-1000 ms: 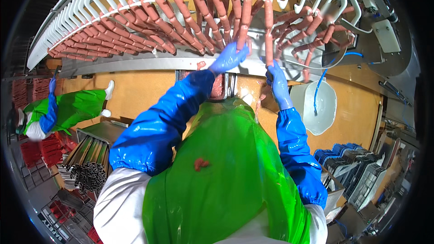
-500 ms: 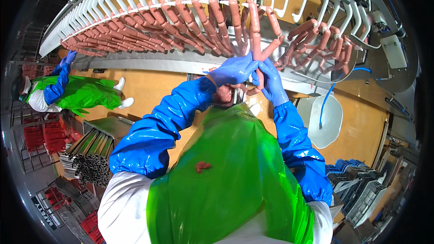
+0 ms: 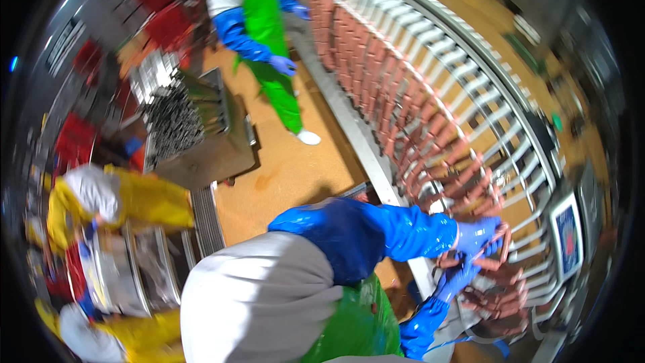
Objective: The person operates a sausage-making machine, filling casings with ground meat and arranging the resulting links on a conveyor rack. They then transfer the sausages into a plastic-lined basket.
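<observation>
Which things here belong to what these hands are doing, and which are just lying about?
Seemingly part of it:
left hand and right hand, close together at sausage links, exact grip blurred
hanging sausages
white hooks

Seemingly apart from it:
metal cart, over to the left
red items, too blurred to identify

An orange floor [image 3: 269,178] is brightly lit, with a dark shadow cast along the metal surface [image 3: 368,154]. Hard glints are thrown off a blue sleeve [image 3: 420,228]; a white sleeve [image 3: 235,289] is left partly in shade. Sausages [image 3: 383,91], hands [image 3: 477,234] and red background objects [image 3: 168,27] are softened by blur, while straight lines are bowed within a black fisheye rim.
</observation>
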Available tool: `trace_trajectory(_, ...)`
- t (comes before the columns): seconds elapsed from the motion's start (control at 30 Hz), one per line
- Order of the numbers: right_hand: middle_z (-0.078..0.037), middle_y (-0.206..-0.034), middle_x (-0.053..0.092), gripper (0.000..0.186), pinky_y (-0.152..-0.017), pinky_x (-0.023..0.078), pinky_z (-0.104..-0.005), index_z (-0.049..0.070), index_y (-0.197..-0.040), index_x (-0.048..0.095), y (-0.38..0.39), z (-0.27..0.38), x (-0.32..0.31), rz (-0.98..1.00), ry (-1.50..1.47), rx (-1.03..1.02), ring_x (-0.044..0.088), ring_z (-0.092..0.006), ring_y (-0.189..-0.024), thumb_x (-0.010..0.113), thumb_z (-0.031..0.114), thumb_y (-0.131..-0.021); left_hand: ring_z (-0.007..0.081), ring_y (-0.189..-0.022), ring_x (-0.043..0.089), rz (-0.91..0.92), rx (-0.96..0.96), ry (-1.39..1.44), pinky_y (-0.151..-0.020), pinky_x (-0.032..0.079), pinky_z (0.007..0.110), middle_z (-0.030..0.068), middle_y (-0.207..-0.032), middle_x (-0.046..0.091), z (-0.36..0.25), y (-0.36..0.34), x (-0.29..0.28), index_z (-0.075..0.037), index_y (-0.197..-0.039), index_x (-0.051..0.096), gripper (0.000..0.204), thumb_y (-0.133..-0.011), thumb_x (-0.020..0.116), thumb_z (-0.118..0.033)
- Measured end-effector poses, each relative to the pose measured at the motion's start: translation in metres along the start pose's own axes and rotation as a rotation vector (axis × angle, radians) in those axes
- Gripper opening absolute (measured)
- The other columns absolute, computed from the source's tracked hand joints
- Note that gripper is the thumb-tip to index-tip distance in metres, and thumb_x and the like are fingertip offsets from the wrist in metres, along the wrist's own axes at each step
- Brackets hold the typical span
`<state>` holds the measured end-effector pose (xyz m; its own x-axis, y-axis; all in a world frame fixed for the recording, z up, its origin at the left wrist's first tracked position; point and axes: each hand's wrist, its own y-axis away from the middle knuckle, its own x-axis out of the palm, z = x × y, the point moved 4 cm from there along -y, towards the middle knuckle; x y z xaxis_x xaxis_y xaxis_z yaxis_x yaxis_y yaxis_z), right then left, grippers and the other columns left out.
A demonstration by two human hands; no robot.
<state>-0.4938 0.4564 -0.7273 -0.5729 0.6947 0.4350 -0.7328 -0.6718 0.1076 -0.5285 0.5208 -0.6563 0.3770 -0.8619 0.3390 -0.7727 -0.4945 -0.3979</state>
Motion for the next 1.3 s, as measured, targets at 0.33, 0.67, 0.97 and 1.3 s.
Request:
trace_trajectory(0.33,-0.01,-0.137,0.048,0.066,-0.105,0.039,-0.037,0.003,-0.145,0.037,0.042,-0.031,0.019,0.375,0.177,0.529,0.05,-0.0227,-0.123,0.05,0.049,-0.099,0.0416,-0.106,0.058,-0.39,-0.151,-0.74,-0.095,0.042,0.048,0.0259,-0.107,0.059,0.03,0.121,-0.053,0.0,-0.117,0.046,0.044,-0.096,0.047,-0.038)
trace_trajectory(0.67,0.007,-0.07,0.047,0.016,-0.051,0.034,-0.0228,0.01,-0.083,0.055,0.018,-0.03,0.03,0.413,0.551,0.378,0.041,-0.004,-0.059,0.07,0.011,-0.088,0.0258,-0.085,0.058,-0.052,0.442,-0.935,-0.078,0.049,0.04,0.0161,-0.097,0.06,0.134,0.163,-0.129,-0.003,-0.107,0.062,0.023,-0.097,0.045,-0.014)
trace_trajectory(0.97,0.002,-0.079,0.055,0.022,-0.067,0.043,-0.0292,-0.002,-0.095,0.062,0.042,-0.013,0.033,0.42,0.784,0.157,0.047,-0.0079,-0.076,0.068,0.018,-0.089,0.0406,-0.08,0.063,0.114,-0.524,-0.875,-0.072,0.049,0.05,0.0249,-0.085,0.064,0.194,0.203,-0.206,0.0,-0.079,0.065,0.019,-0.085,0.052,-0.012)
trace_trajectory(1.3,-0.002,-0.084,0.062,0.031,-0.073,0.045,-0.0257,0.0,-0.104,0.067,0.066,0.041,0.062,0.241,0.554,0.389,0.056,-0.0106,-0.079,0.061,0.029,-0.095,0.0267,-0.116,0.052,-0.333,-0.465,-0.332,-0.104,0.039,0.036,0.0135,-0.122,0.056,0.097,0.206,-0.228,-0.002,-0.12,0.058,0.026,-0.099,0.048,-0.013)
